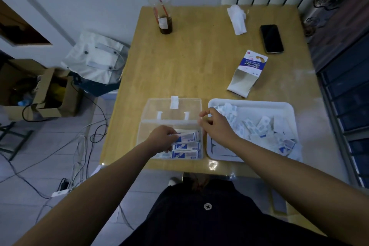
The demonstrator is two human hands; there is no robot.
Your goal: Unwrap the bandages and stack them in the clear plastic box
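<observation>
Dim, bluish light; soft focus; wide-angle bending at edges.

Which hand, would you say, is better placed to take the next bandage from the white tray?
Likely right hand: empty, hovering at the white tray's edge near loose bandages; left hand grips a bandage inside the clear box.

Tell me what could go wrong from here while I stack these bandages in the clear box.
The left hand grips a bundle of bandages in the clear plastic box; pressing it down could knock the stacks beside it askew. The right forearm lies over the white tray near the table's front edge; a nudge might spill its loose bandages.
</observation>
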